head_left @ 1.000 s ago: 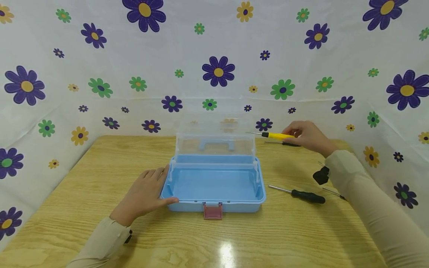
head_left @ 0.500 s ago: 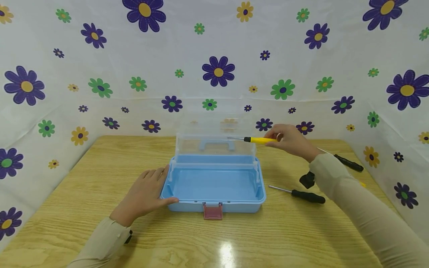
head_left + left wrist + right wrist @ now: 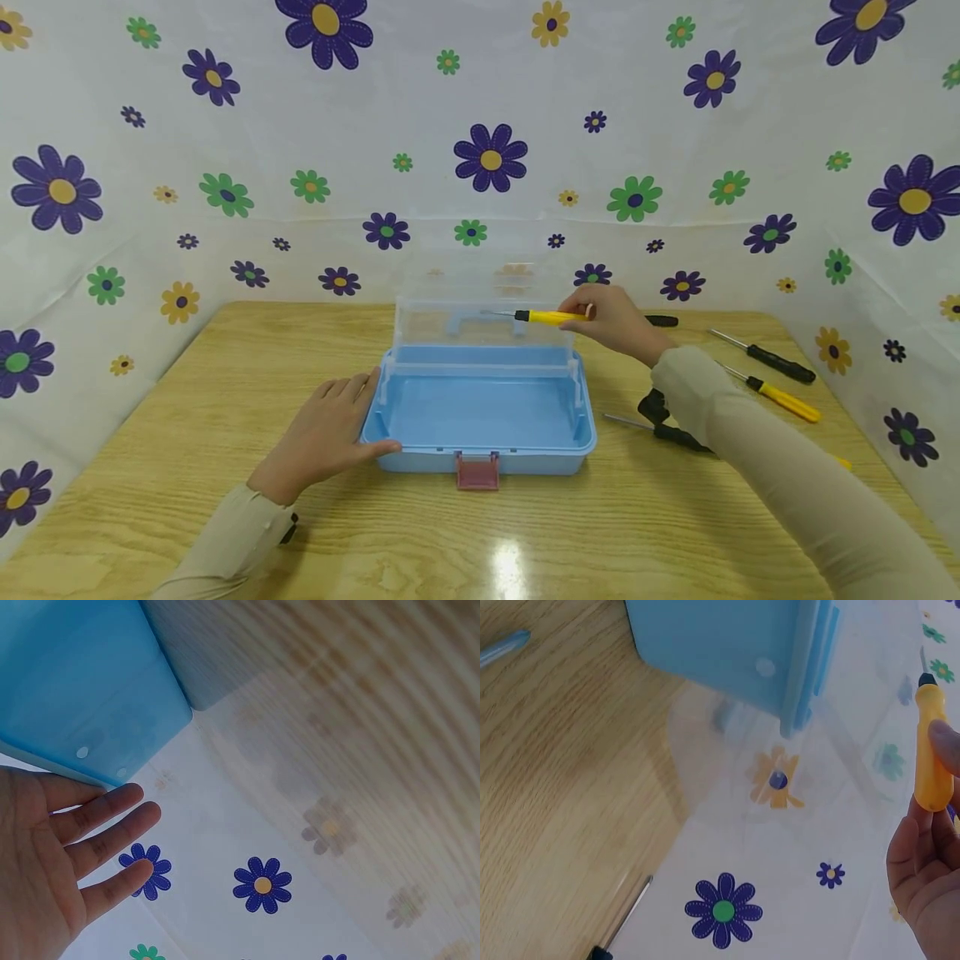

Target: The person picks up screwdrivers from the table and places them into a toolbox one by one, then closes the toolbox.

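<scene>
A light blue toolbox [image 3: 480, 462] stands on the table with its clear lid [image 3: 420, 321] raised at the back; its bottom looks bare. My left hand [image 3: 322, 437] rests against the box's left side, thumb on the front rim and fingers extended along the wall. In the left wrist view those fingers [image 3: 112, 840] are straight beside the blue wall. My right hand [image 3: 615, 321] pinches a yellow-handled screwdriver [image 3: 551, 317] by its handle, above the back right of the box, with the shaft pointing left. The right wrist view shows the yellow handle [image 3: 931, 750] between thumb and fingers.
Right of the box lie a black-handled screwdriver [image 3: 678, 437], partly behind the sleeve, another black-handled one [image 3: 780, 363] and a yellow-handled one [image 3: 783, 402]. A dark handle [image 3: 663, 321] shows behind my right hand. A pink latch [image 3: 477, 473] hangs at the box's front.
My right hand has moved left with the yellow screwdriver, from beside the lid to over the box's back right. The left hand has stayed in place.
</scene>
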A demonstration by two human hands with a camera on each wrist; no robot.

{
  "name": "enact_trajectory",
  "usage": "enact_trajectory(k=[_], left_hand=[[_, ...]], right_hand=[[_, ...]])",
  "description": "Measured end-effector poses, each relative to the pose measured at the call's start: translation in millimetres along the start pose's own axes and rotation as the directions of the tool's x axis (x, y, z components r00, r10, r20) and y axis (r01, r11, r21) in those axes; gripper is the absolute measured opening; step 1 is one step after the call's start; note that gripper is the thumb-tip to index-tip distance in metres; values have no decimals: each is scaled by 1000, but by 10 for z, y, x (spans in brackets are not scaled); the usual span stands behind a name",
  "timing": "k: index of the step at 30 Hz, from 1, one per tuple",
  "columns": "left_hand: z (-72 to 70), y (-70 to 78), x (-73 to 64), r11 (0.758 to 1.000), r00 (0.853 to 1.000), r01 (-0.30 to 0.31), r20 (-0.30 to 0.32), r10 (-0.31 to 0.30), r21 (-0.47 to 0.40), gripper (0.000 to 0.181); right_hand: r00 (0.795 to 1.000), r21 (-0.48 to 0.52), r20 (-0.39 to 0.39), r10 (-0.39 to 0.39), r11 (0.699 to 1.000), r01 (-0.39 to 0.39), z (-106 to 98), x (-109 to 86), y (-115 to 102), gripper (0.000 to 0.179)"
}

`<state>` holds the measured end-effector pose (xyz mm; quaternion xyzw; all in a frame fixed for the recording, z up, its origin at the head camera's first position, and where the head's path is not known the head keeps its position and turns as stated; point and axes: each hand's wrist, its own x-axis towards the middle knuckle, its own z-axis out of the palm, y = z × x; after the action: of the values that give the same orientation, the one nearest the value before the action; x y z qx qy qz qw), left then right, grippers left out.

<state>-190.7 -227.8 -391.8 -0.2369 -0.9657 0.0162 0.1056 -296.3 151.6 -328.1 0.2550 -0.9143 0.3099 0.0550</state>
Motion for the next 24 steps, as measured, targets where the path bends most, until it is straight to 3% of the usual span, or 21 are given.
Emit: enact_trajectory(k=[10, 24], left_hand=[[-5, -4, 0, 1000, 1000, -4, -2, 4, -1, 105], [-8, -1, 0, 1000, 1000, 4, 5, -4, -5, 105]], right_hand=[[1000, -12, 8, 20, 1000, -20, 184, 100, -43, 18], [999, -81, -21, 26, 996, -28, 285, 29, -92, 20]])
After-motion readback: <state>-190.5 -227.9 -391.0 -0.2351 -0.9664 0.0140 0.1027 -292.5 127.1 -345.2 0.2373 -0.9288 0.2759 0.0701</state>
